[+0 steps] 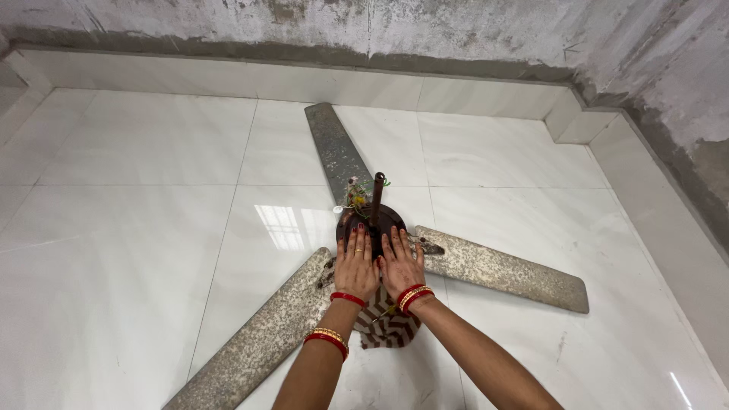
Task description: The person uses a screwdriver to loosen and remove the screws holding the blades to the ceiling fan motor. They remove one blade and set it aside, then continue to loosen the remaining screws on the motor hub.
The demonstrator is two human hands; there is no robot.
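Note:
An old ceiling fan lies on the white tiled floor, its dark brown motor hub (pixel 383 218) in the middle with a short rod (pixel 377 195) sticking up and loose wires (pixel 355 194) beside it. Three dusty grey blades spread out: one far (pixel 336 152), one right (pixel 501 269), one near left (pixel 266 338). My left hand (pixel 355 266) and my right hand (pixel 400 263) lie flat, fingers together, on the near side of the hub. Both wrists wear red and gold bangles. A striped cloth (pixel 385 326) lies under my wrists.
White glossy floor tiles (pixel 137 250) stretch to the left and right of the fan. A low white tiled skirting (pixel 304 82) runs along the rough grey wall (pixel 456 30) at the back and turns a corner at the right (pixel 585 121).

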